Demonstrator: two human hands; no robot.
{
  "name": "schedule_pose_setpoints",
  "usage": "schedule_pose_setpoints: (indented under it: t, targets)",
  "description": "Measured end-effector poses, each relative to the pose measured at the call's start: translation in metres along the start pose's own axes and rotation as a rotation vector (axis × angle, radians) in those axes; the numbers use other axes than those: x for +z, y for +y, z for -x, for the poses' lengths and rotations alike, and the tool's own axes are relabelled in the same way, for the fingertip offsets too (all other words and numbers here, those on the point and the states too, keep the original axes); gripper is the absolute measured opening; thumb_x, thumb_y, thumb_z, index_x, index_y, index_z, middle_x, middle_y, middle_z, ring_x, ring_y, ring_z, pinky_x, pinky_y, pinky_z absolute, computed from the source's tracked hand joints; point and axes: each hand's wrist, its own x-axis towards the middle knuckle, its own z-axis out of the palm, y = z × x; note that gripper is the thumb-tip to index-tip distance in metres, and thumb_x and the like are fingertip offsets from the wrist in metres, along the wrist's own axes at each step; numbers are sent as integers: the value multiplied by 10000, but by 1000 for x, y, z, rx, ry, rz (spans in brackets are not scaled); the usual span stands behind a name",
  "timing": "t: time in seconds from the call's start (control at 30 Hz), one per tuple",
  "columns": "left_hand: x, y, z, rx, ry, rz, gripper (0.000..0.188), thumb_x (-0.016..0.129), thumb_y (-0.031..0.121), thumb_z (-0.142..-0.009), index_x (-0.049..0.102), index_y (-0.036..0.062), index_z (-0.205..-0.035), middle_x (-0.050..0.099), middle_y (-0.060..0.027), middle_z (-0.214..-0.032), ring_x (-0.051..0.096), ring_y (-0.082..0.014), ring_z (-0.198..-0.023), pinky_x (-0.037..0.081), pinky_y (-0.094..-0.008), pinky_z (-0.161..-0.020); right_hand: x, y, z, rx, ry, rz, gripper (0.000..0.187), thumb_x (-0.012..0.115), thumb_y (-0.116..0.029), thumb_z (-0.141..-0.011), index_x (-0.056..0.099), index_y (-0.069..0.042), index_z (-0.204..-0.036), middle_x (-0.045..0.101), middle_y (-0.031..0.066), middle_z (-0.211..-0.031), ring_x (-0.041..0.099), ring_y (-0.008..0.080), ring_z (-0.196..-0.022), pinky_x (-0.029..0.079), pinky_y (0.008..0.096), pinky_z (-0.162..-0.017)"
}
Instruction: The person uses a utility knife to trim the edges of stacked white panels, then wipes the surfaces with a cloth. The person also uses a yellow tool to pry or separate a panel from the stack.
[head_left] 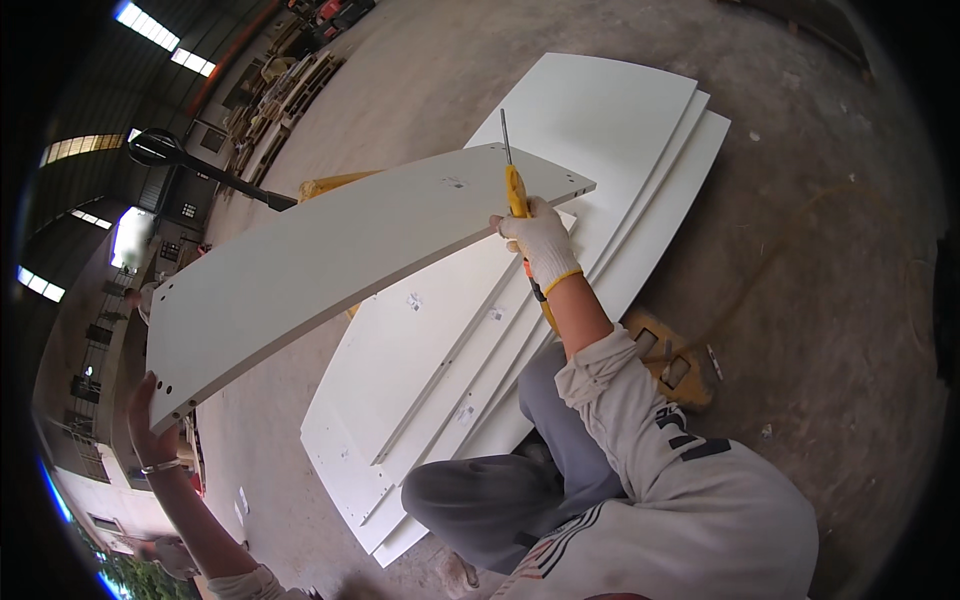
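A long white panel (330,240), with small dark holes near both ends, is held up at a slant above a stack. My bare left hand (150,425), a band at its wrist, grips the panel's lower left corner; part of its fingers is hidden behind it. My right hand (540,245), in a white knit glove, is closed round a yellow air blow gun (516,190) whose thin metal tube points up past the panel. The right fingertips lie by the panel's near edge; I cannot tell whether they touch it. Under the panel lies the stack of white boards (610,110).
My bent knee (480,500) is against the stack's near side. A yellow metal piece (670,360) is on the concrete floor to the right, by a faint hose. A black handle (220,175) rises behind the panel; wooden pallets (290,95) stand at the far left.
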Motion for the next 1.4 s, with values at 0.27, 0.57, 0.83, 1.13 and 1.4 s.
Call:
schedule_pose_setpoints:
  t: [0.27,0.57,0.83,1.13,1.4]
  targets:
    - [64,-16,-42,-145,-69,133,214,680,168,-991,676,2,-1126,729,-82,-998,728,-185,-912,593,-319,-781,-34,8,-15,88,243,-51,278,716,-59,-770,598,-11,-1017,569,41,-759,522,116,-527,441,296,-507]
    - [143,0,-41,-45,-41,63,233,701,216,-968,698,9,-1076,711,-73,-965,694,-166,-846,547,-298,-751,-50,7,-34,10,246,-130,168,604,-8,-836,513,-30,-975,533,50,-747,478,115,-554,380,260,-438]
    - [172,25,-35,-1,-14,30,319,715,211,-944,636,-16,-1155,698,-122,-984,688,-208,-812,541,-345,-729,-52,3,-28,-159,335,-120,141,612,-42,-884,553,-44,-1012,573,40,-813,547,126,-628,452,267,-460]
    - [178,21,-43,-94,68,-54,472,714,228,-938,567,-61,-1281,676,-208,-1116,712,-301,-958,625,-427,-749,-60,-11,-12,12,115,-47,122,610,-70,-930,549,-60,-1035,604,60,-898,605,184,-601,459,292,-463]
    - [204,38,-41,24,108,-137,439,775,287,-905,652,-5,-1209,687,-169,-1086,694,-274,-957,607,-411,-790,-132,-61,93,-90,-114,540,165,596,20,-931,587,-41,-1084,643,33,-911,557,82,-578,479,265,-504]
